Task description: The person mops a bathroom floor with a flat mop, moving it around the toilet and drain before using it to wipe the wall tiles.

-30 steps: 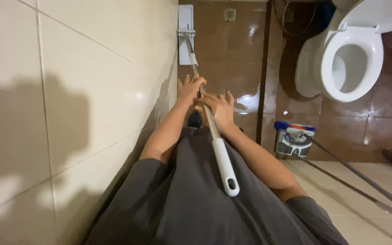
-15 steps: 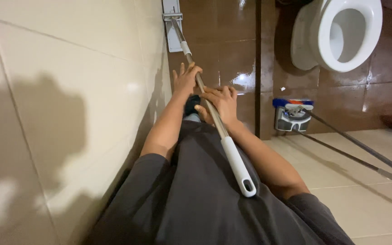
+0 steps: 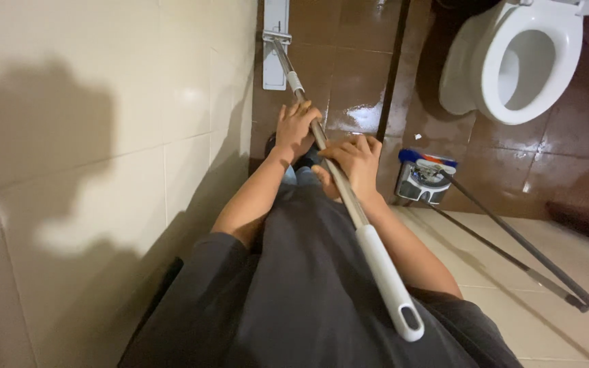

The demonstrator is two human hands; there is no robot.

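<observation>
Hands share one mop pole [image 3: 339, 178]: the left hand [image 3: 296, 128] wraps the metal shaft higher up, the right hand [image 3: 353, 160] closes its grip on it just below. The white handle end [image 3: 388, 281] lies across the dark shirt [image 3: 308, 293]. The flat mop head [image 3: 275, 48] rests on the wet brown floor [image 3: 356, 68], tight against the tiled wall [image 3: 103, 136]; its top is cut off by the frame. Feet are mostly hidden. To the right stand a toilet [image 3: 523, 61] and a small bucket [image 3: 422, 177], with open floor between.
</observation>
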